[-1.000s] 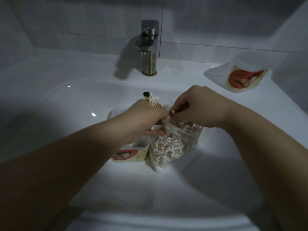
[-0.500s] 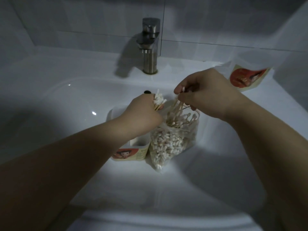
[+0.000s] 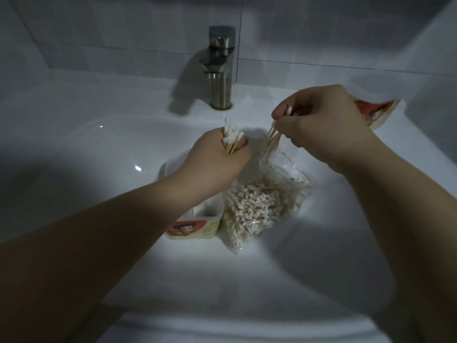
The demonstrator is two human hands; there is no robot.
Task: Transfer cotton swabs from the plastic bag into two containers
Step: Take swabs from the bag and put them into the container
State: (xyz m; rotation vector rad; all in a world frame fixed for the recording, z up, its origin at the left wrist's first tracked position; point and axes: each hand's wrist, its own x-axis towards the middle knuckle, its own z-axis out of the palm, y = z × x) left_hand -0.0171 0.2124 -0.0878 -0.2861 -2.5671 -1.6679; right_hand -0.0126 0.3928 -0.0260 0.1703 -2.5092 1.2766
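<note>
A clear plastic bag (image 3: 262,206) full of wooden-stemmed cotton swabs lies in the white sink basin (image 3: 111,149). Left of it stands a white container (image 3: 197,225) with a red cartoon label, partly hidden under my left forearm. My left hand (image 3: 215,162) grips a bundle of swabs (image 3: 58,138) whose white tips stick up past the fist. My right hand (image 3: 319,122) pinches a small bunch of swabs (image 3: 346,142) lifted above the bag's mouth. A second labelled container (image 3: 378,112) lies on the ledge behind my right hand, mostly hidden.
A steel faucet (image 3: 221,68) stands at the back centre of the basin, against a grey tiled wall. The sink's rim (image 3: 222,328) runs along the near edge. The scene is dim, lit mainly around the bag.
My right hand has risen out of the bag with a bunch of swabs and moved up and to the right. The left hand keeps its bundle, shifted slightly left.
</note>
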